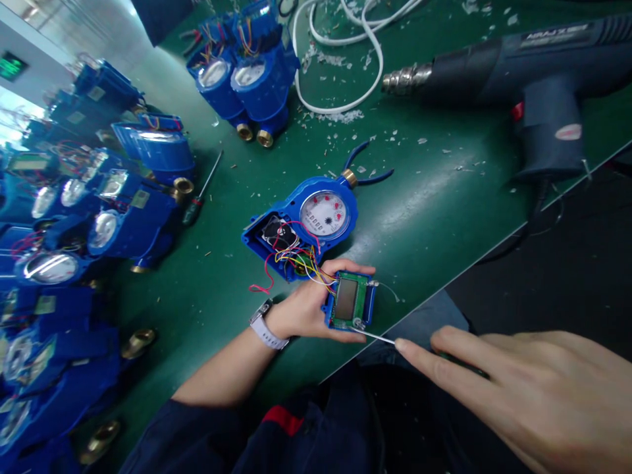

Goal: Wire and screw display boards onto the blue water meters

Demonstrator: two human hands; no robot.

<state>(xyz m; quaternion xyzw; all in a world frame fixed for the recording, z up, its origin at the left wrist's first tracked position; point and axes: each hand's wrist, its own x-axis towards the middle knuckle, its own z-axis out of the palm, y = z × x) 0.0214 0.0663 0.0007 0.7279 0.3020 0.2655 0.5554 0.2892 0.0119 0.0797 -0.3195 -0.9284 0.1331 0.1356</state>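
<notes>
My left hand (309,306) grips a small green circuit board with a grey display in a blue frame (349,301), near the table's front edge. Coloured wires (296,253) run from it into an open blue water meter (301,227) with a white dial, lying just beyond. My right hand (518,388) is close to the camera at lower right, holding a thin screwdriver (380,338). Its metal tip touches the lower corner of the board; the index finger lies stretched along the shaft.
Many blue water meters (74,224) are piled on the left, more (244,72) at the back. A dark heat gun (518,66) lies at top right beside a white cable (345,39). Blue-handled pliers (368,172), a small screwdriver (200,197) and white chips lie on the green mat (434,197).
</notes>
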